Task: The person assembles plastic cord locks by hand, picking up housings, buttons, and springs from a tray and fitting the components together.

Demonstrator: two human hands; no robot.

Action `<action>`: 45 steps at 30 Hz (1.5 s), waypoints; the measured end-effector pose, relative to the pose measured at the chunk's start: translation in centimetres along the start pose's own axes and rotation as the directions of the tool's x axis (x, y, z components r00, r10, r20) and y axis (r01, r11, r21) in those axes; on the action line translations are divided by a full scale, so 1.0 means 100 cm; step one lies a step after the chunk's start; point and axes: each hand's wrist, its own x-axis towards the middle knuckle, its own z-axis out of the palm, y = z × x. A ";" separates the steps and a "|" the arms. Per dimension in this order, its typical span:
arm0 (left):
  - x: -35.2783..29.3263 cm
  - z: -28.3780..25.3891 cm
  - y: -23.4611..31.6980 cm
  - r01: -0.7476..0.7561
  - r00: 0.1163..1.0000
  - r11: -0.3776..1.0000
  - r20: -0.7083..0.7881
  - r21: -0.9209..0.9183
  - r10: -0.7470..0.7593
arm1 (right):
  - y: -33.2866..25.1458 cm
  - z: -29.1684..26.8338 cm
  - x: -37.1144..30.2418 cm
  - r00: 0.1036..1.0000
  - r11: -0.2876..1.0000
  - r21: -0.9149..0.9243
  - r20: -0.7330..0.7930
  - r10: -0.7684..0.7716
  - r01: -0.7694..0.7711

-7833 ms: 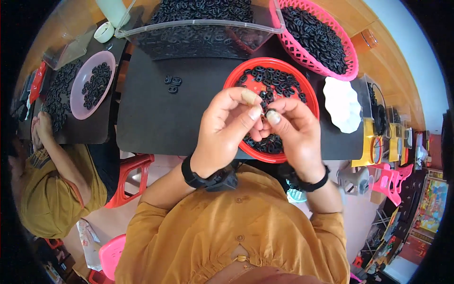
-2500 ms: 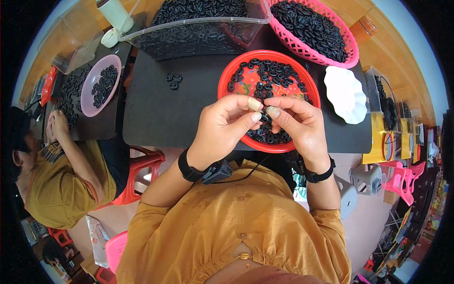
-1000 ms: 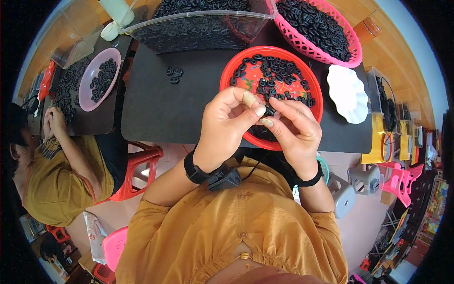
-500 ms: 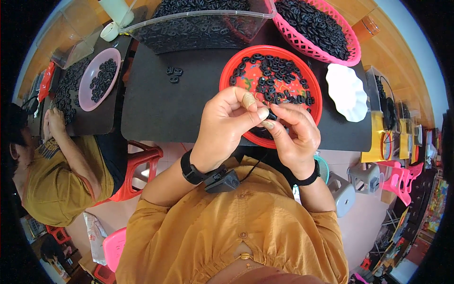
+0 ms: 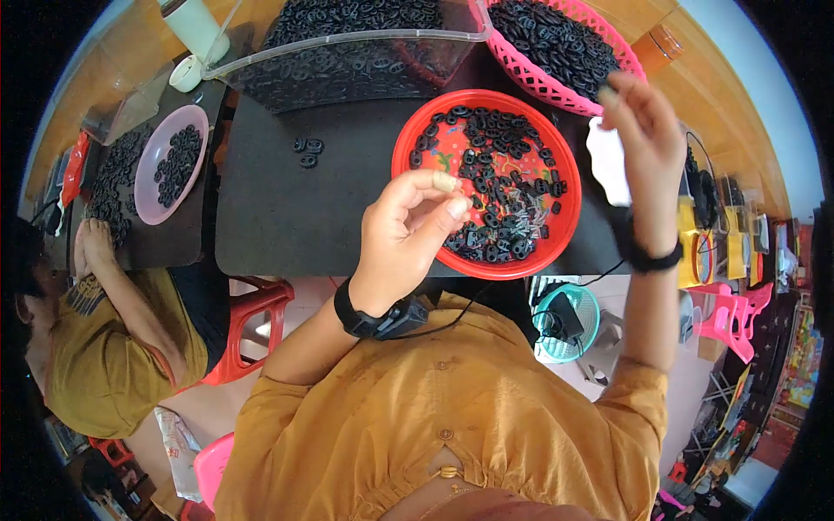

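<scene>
My left hand [image 5: 401, 234] is over the left side of a red round tray [image 5: 400, 143], thumb and index finger drawn together; anything in the pinch is too small to make out. My right hand [image 5: 647, 130] is raised at the near right rim of a pink lattice basket [image 5: 637, 62]. Its bent fingers are blurred, so whether they hold anything is unclear. Small black plastic pieces with two holes, like cord locks [image 5: 501, 130], are spread around the tray. Among them, toward the near right, lie thin shiny bits like small metal springs [image 5: 526, 211].
A clear bin [image 5: 347, 39] of black pieces stands at the back. Some loose pieces [image 5: 308, 152] lie on the dark table [image 5: 287, 217]. Behind my right wrist is a white scalloped dish [image 5: 605, 161]. At left, a co-worker [image 5: 122, 339] sits by a pale pink dish [image 5: 148, 187].
My hands were together over the tray with a black piece between their fingers. The right has since swung up and right to the pink basket; the left stays over the tray.
</scene>
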 end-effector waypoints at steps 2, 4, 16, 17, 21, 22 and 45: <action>-0.001 -0.003 -0.009 0.028 0.999 0.996 0.022 0.079 -0.030 | 0.019 -0.010 0.035 0.990 0.979 -0.195 -0.110 -0.086 0.063; -0.005 -0.003 -0.015 -0.057 0.998 0.961 0.007 0.269 0.057 | 0.022 -0.011 0.044 0.979 0.821 -0.553 -0.039 -0.199 0.145; -0.005 -0.001 -0.011 -0.261 0.961 0.810 0.068 0.525 0.266 | 0.024 0.035 -0.010 0.646 0.794 -0.375 0.762 -0.029 0.478; -0.005 0.000 -0.011 -0.235 0.969 0.834 0.051 0.500 0.242 | 0.024 0.039 -0.011 0.646 0.795 -0.374 0.763 -0.030 0.478; -0.006 -0.002 -0.011 -0.204 0.976 0.823 0.047 0.531 0.212 | 0.021 0.059 -0.012 0.651 0.809 -0.349 0.757 -0.053 0.472; -0.006 -0.002 -0.012 -0.202 0.977 0.824 0.044 0.530 0.211 | 0.020 0.063 -0.012 0.650 0.791 -0.367 0.758 -0.050 0.489; 0.009 0.012 0.029 0.218 0.958 0.912 0.102 0.348 -0.268 | -0.033 0.051 -0.080 0.869 1.000 0.022 0.495 0.008 -0.022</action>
